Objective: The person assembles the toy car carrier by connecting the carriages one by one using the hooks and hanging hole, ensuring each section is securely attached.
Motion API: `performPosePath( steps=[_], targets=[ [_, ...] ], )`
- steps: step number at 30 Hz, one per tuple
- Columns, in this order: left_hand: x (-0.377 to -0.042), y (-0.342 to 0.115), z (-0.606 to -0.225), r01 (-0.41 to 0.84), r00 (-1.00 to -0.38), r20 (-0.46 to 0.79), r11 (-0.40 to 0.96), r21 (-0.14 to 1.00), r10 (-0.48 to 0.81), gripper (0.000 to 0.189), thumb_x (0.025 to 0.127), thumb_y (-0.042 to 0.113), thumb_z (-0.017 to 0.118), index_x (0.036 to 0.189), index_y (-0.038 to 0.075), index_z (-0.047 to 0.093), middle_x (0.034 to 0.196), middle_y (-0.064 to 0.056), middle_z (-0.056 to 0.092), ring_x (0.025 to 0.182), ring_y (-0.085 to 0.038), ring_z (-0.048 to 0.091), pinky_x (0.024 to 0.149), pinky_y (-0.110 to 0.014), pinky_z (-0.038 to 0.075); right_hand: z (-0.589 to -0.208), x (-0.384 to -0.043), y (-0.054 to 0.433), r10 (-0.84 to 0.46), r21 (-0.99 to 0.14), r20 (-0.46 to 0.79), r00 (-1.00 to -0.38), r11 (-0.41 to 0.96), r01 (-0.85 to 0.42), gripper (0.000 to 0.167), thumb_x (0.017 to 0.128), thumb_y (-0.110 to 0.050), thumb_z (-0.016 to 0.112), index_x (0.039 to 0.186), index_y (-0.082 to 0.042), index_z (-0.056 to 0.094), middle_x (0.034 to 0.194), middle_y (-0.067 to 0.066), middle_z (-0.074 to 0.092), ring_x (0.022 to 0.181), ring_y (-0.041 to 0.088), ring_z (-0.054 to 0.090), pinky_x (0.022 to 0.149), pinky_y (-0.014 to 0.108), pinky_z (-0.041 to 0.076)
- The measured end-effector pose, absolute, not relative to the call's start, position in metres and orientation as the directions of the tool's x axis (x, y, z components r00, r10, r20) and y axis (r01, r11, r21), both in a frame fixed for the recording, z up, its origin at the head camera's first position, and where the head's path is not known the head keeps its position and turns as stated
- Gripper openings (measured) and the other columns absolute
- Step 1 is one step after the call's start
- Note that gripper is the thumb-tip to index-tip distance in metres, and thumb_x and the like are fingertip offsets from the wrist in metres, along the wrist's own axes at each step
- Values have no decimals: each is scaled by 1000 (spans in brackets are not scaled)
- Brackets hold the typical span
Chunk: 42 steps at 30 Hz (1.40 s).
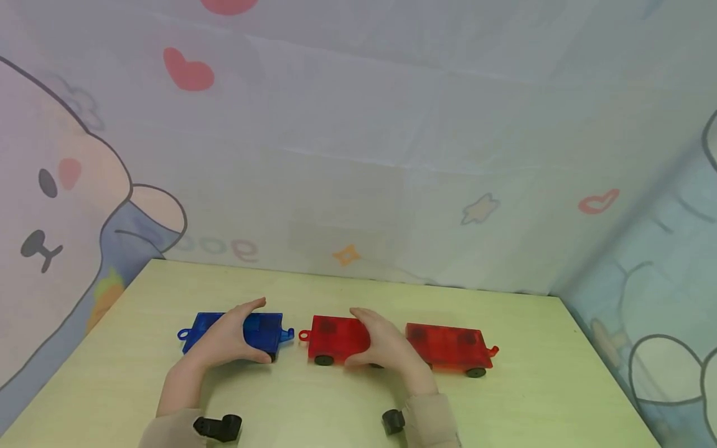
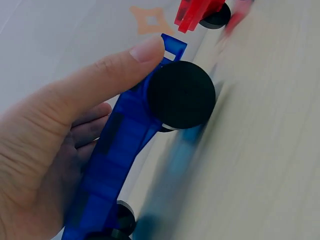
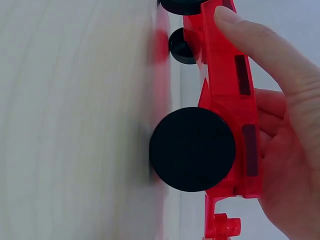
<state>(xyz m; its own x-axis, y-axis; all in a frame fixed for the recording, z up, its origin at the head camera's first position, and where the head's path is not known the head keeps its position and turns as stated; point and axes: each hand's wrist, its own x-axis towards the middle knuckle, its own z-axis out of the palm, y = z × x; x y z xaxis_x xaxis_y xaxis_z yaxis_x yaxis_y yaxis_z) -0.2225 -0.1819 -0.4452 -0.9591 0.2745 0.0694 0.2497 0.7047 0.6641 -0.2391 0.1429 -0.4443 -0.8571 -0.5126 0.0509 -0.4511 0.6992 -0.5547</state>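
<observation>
Lower left of centre, the left hand (image 1: 224, 342) gripped a blue toy wagon (image 1: 263, 333); lower centre, the right hand (image 1: 386, 345) held a red wagon (image 1: 336, 339). A skewed push risked the blue hook (image 1: 287, 335) missing the ring (image 1: 304, 331).

The head view is looking forward and down over the table (image 1: 313, 404); close wrist views are facing along it, left sharing with head the blue car (image 2: 112, 150), right a red car (image 3: 230, 95)

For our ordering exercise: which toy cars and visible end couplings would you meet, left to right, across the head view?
Blue ring coupling, blue car, blue hook coupling, red ring coupling, middle red car, rightmost red car, red hook coupling.
</observation>
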Motion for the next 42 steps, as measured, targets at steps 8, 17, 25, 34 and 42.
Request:
performPosePath(
  steps=[8, 17, 25, 34, 42],
  targets=[
    [-223, -182, -447, 248, -959, 68, 696, 674, 276, 110, 64, 40, 91, 149, -1, 33, 148, -23, 44, 137, -48, 36, 106, -67, 34, -447, -243, 142, -534, -543, 24, -845, 703, -459, 86, 74, -29, 85, 145, -2, 43, 148, 15, 47, 138, 33, 42, 112, 50, 38],
    [-224, -180, -445, 255, -957, 69, 699, 668, 283, 105, 65, 34, 91, 148, -1, 36, 141, -19, 53, 134, -46, 42, 104, -65, 38, -445, -240, 145, -534, -555, 4, -846, 702, -446, 84, 78, -31, 83, 147, -3, 42, 149, 15, 44, 140, 33, 40, 112, 50, 38],
    [-221, -179, -443, 246, -959, 64, 703, 667, 275, 104, 65, 34, 91, 148, 0, 38, 141, -18, 54, 134, -46, 42, 103, -66, 39, -446, -240, 145, -539, -562, -7, -842, 699, -443, 85, 79, -32, 82, 148, -4, 41, 151, 14, 42, 141, 32, 38, 112, 51, 38],
    [-222, -179, -444, 243, -959, 60, 693, 679, 278, 105, 65, 33, 91, 148, -1, 37, 141, -18, 54, 135, -46, 41, 104, -65, 39, -447, -241, 145, -540, -568, -12, -841, 696, -439, 84, 80, -32, 81, 148, -5, 40, 152, 13, 42, 141, 33, 37, 113, 50, 37],
    [-223, -179, -447, 259, -956, 76, 694, 671, 283, 105, 65, 34, 91, 148, 0, 38, 140, -17, 54, 134, -45, 42, 103, -66, 39, -446, -240, 147, -537, -582, -1, -843, 686, -436, 84, 81, -32, 80, 149, -6, 40, 152, 14, 41, 141, 33, 37, 113, 52, 36]
  ],
)
